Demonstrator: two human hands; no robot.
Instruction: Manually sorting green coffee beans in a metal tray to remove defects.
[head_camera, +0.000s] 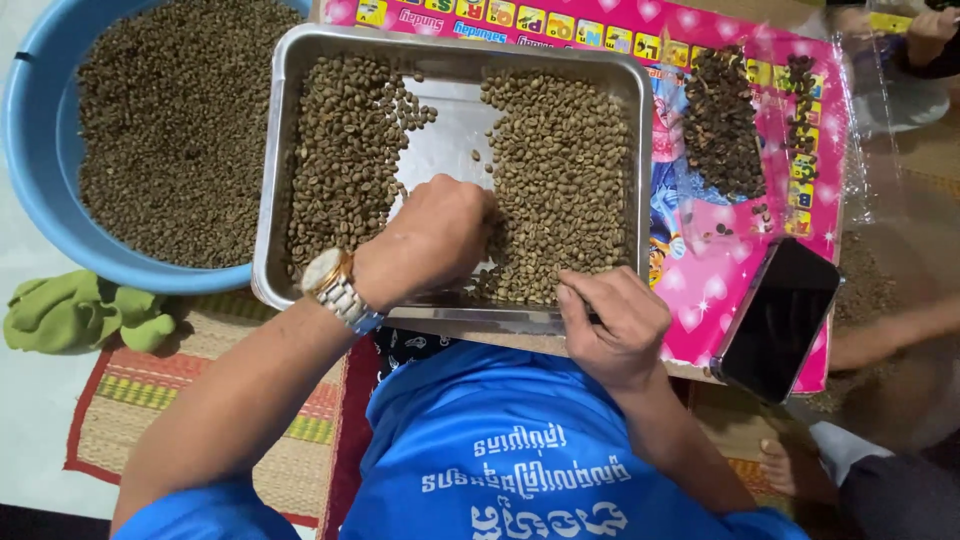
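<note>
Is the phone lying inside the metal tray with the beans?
No, the dark phone lies on the pink poster, outside the metal tray to its right.

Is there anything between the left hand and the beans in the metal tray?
Nothing visible. The left hand already rests inside the metal tray, its fingers at the edge of the right pile of beans. The right hand grips the tray's near rim.

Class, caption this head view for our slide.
Left hand sorts pale beans in a rectangular steel tray; right hand grips its rim.
</note>
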